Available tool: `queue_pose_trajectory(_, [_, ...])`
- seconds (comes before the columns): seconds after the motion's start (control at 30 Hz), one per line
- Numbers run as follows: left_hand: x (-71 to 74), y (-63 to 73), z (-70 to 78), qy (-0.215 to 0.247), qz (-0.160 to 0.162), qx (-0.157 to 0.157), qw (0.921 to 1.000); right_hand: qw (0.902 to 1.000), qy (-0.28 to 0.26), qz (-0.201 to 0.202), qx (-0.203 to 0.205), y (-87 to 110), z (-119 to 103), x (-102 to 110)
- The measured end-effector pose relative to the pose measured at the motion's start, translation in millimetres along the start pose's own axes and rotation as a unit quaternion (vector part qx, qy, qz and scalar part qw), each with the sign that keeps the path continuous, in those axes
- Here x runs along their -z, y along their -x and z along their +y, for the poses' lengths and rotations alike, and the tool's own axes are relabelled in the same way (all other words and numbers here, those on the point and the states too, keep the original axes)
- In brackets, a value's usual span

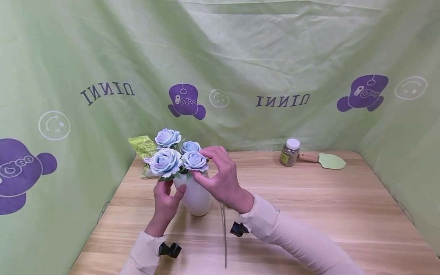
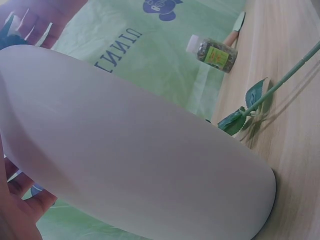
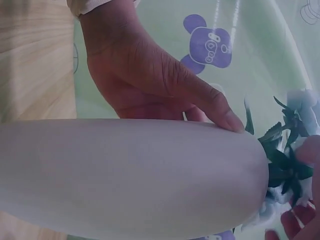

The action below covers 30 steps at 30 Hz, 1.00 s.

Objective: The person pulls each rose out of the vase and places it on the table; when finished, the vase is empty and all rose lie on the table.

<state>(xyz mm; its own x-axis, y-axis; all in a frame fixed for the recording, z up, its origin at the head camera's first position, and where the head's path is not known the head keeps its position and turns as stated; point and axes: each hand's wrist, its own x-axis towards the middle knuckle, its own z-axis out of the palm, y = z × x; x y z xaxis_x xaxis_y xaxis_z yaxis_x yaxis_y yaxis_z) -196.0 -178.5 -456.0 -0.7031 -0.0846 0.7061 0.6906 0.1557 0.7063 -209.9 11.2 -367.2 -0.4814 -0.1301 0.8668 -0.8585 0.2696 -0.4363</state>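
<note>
A white vase (image 1: 196,198) stands upright on the wooden table, holding several pale blue artificial roses (image 1: 165,162) with green leaves. My left hand (image 1: 166,204) grips the vase's left side just under the rim; in the right wrist view its thumb (image 3: 231,120) lies along the wall near the mouth. My right hand (image 1: 221,177) is at the rim's right side, thumb below and fingers above, curved round the nearest rose (image 1: 194,160). In the left wrist view, the vase (image 2: 135,145) hides most of the flowers.
A rose stem (image 1: 225,236) with leaves, seen as a green stem (image 2: 282,80) in the left wrist view, lies right of the vase. A green packet (image 1: 142,146) stands behind the roses. Farther back right are a white-lidded jar (image 1: 290,153) and a small trowel (image 1: 330,161). Printed cloth surrounds the table.
</note>
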Motion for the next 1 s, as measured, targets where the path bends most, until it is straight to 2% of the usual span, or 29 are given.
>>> queue_pose_trajectory(0.3, [-0.6,0.6,-0.3,0.011,0.007,-0.003,0.9999,0.9970,-0.066,0.024,-0.031,0.7,0.4,-1.3])
queue_pose_trajectory(0.57, [0.1,1.0,-0.4,0.005,0.002,0.004,1.0000,0.9840,-0.157,0.015,-0.083,0.1,-3.1,-1.9])
queue_pose_trajectory(0.73, [0.4,0.7,1.2,0.001,-0.005,0.011,0.9999,0.9798,-0.171,0.015,-0.103,-1.3,-4.4,-1.4])
queue_pose_trajectory(1.0, [-0.4,0.8,0.7,0.006,0.001,0.006,1.0000,0.9756,-0.184,0.032,-0.116,-1.0,-4.4,-2.0])
